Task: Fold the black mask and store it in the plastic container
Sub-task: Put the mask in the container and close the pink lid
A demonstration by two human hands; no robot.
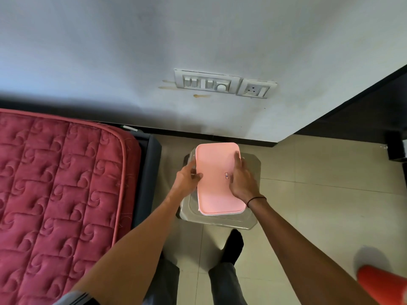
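Note:
A plastic container with a pink lid (pixel 214 172) stands on a small grey stool (pixel 251 221). The lid lies flat over the container, and a small label shows on its right side. My left hand (pixel 187 178) grips the container's left edge, thumb on the lid rim. Flat on the right part of the lid rests my right hand (pixel 241 179), fingers pointing to the far end. The black mask is not visible anywhere; the lid hides the inside of the container.
A bed with a red quilted mattress (pixel 55 183) fills the left side. The wall behind carries a switch panel (pixel 222 83). Tiled floor surrounds the stool; my black-socked foot (pixel 233 245) is just before it. An orange object (pixel 381 285) sits at bottom right.

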